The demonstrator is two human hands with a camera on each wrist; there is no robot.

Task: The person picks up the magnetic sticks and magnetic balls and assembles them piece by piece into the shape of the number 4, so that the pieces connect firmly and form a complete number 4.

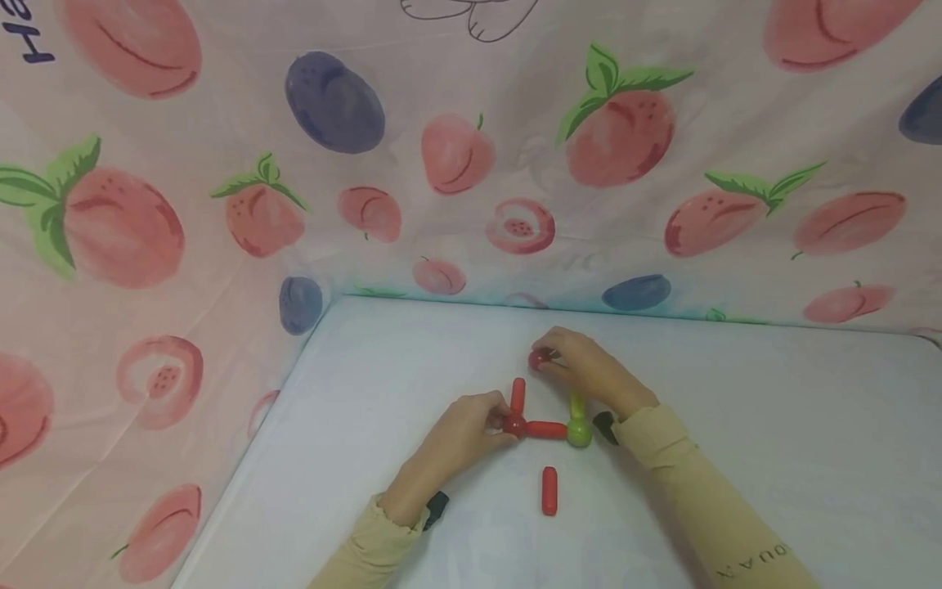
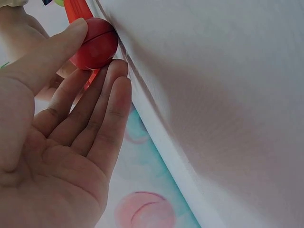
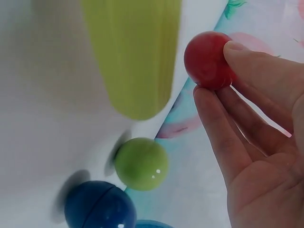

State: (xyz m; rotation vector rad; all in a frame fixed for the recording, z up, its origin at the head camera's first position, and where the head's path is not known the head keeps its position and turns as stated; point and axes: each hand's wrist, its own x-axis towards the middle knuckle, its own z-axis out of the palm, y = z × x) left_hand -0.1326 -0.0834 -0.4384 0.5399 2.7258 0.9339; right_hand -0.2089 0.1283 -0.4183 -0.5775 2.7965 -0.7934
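In the head view my left hand (image 1: 459,432) pinches a red ball (image 1: 514,424) between thumb and fingers. From that ball one red rod (image 1: 518,396) points away from me, and a second red rod (image 1: 547,429) runs right to a green ball (image 1: 579,432). A yellow-green rod (image 1: 577,405) extends from the green ball, its far end hidden by my right arm. My right hand (image 1: 581,364) holds another red ball (image 1: 539,359) by its fingertips, beyond the joined pieces. The right wrist view shows this red ball (image 3: 209,61) gripped by thumb and fingers.
A loose red rod (image 1: 549,491) lies on the white table (image 1: 353,360), on the near side of the joined pieces. A green ball (image 3: 141,164) and a blue ball (image 3: 99,205) appear in the right wrist view. Fruit-printed cloth (image 1: 456,155) rises behind the table and at its left.
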